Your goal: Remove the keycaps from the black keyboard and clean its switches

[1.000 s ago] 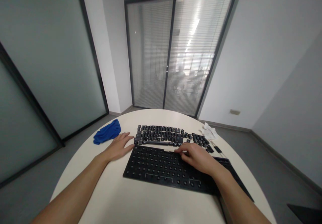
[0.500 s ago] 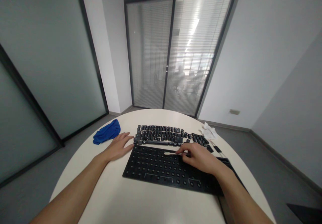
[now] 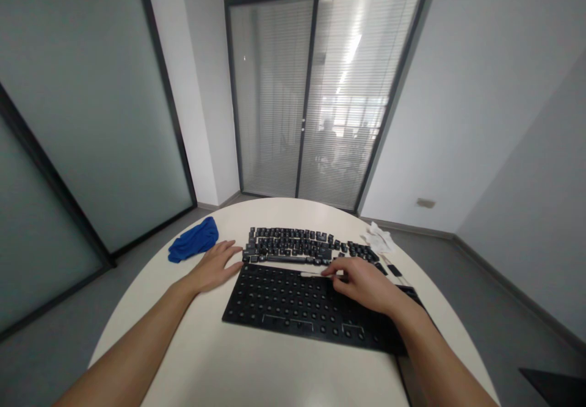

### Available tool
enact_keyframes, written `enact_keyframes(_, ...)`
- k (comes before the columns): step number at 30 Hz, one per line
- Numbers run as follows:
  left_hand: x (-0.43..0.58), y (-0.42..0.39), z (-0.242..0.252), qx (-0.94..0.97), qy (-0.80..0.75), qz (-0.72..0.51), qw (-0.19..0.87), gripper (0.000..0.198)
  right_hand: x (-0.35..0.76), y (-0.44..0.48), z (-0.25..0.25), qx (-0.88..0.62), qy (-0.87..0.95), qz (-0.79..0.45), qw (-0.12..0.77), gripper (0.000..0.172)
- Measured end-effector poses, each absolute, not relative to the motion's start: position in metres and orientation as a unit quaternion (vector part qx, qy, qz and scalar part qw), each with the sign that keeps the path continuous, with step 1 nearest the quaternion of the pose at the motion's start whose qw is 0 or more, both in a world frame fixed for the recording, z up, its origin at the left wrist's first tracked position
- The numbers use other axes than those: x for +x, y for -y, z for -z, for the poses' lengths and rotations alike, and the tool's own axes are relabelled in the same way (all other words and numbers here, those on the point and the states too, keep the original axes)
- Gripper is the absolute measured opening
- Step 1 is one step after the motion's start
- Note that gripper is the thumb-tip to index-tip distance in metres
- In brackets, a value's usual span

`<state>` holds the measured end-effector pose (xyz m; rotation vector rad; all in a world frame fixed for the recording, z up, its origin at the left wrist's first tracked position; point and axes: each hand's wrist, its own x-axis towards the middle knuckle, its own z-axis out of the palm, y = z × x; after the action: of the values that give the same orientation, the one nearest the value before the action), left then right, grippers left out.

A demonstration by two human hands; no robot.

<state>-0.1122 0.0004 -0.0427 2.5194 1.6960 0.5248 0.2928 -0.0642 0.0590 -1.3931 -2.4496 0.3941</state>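
Note:
A black keyboard base [image 3: 284, 300] with its keycaps off lies on the round table, showing rows of bare key posts. Over its upper part my right hand [image 3: 359, 282] pinches a cotton swab [image 3: 311, 274], whose white tip points left along the top rows. My left hand [image 3: 217, 266] rests flat with fingers spread, fingertips close to the base's upper left corner and the left end of the loose keycaps [image 3: 288, 243]. Those black keycaps sit in rows just beyond the base. The right part of the base is hidden under my right hand and forearm.
A crumpled blue cloth [image 3: 195, 240] lies left of my left hand. White tissue [image 3: 379, 237] sits at the far right, with a small black piece [image 3: 394, 270] and thin sticks near it. The table [image 3: 256, 370] has a curved edge; a glass door [image 3: 306, 102] stands beyond.
The swab's tip has shifted slightly up and right, nearer the base's top edge, as my right hand moved a little. My left hand has stayed in place.

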Motion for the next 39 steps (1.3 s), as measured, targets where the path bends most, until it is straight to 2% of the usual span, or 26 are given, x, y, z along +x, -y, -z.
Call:
enact_keyframes(18, -0.111, 0.002, 0.04, 0.814, -0.554, -0.17, 0.032, 0.058, 0.297, 0.062, -0.06, -0.488, 0.849, -0.136, 0.147, 0.03)
enact_keyframes(29, -0.112, -0.003, 0.046, 0.818, -0.549, -0.166, 0.032, 0.058, 0.302, 0.062, -0.057, -0.488, 0.841, -0.201, 0.122, 0.029)
enact_keyframes(35, -0.113, -0.003, 0.048, 0.816, -0.551, -0.168, 0.037, 0.059, 0.307, 0.058, -0.056, -0.499, 0.836, -0.163, 0.158, 0.028)
enact_keyframes(39, -0.112, -0.001, 0.047, 0.816, -0.55, -0.177, 0.035, 0.059, 0.312, 0.054, -0.05, -0.503, 0.832, -0.177, 0.152, 0.028)
